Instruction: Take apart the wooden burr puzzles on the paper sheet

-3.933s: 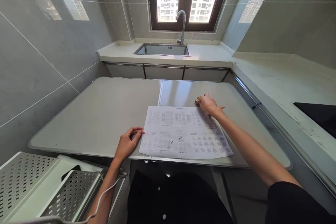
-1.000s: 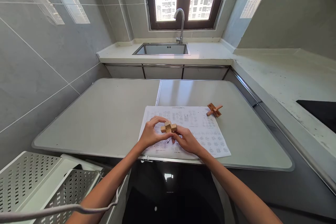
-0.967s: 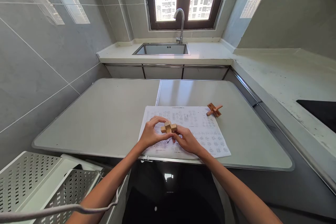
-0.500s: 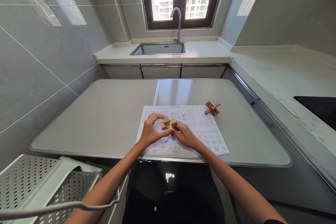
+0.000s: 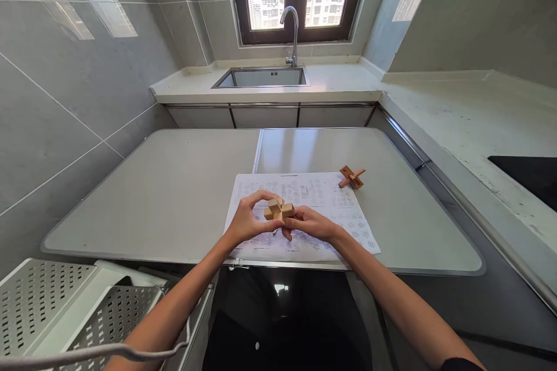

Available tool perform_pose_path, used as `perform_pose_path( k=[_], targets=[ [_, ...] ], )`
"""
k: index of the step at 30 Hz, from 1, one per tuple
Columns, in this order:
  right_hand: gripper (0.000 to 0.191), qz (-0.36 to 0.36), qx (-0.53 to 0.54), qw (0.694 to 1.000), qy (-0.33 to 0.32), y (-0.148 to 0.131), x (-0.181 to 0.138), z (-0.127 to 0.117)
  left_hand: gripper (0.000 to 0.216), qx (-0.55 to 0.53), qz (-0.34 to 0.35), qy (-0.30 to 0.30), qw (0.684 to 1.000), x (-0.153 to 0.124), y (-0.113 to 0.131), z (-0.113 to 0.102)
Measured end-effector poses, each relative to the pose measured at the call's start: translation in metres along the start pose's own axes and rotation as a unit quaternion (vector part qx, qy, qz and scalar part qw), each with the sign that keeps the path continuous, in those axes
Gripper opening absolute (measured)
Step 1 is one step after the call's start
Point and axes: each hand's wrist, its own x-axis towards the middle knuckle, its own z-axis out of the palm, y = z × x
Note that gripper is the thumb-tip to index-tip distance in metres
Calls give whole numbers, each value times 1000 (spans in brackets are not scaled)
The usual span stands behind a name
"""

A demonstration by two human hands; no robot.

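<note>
Left hand and right hand together grip the blocks over the sheet, near the front edge of the table, which extends broadly leftward, with a brown piece at the sheet's far right corner.

I can read none of the lettering. The printed sheet has a heading along its far edge and fine captions among its diagrams, all too small; the dark mark on the brown wooden piece at the sheet's far right corner is unclear.
</note>
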Motion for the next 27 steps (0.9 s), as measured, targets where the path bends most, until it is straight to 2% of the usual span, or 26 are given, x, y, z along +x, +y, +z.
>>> perform_pose_path(
  k=[6, 10, 12, 19, 22, 27],
  targets=[
    [40, 8, -3, 997, 72, 12, 4, -2, 44, 51, 50, 1, 997, -2, 4, 0],
    [27, -25, -38, 981, 187, 18, 13, -1, 51, 125, 60, 43, 989, -2, -1, 4],
    [24, -30, -40, 974, 221, 21, 18, -1, 53, 146, 49, 64, 986, -1, -7, 8],
    [20, -25, -51, 970, 235, 33, 26, -11, 50, 159, 9, 81, 984, 2, -29, 14],
    [21, -20, -51, 974, 219, 36, 27, -15, 49, 148, -4, 83, 985, 4, -35, 14],
    [41, -3, -36, 979, 203, 38, 27, -18, 44, 112, -33, 96, 989, 6, -47, 13]
  ],
)
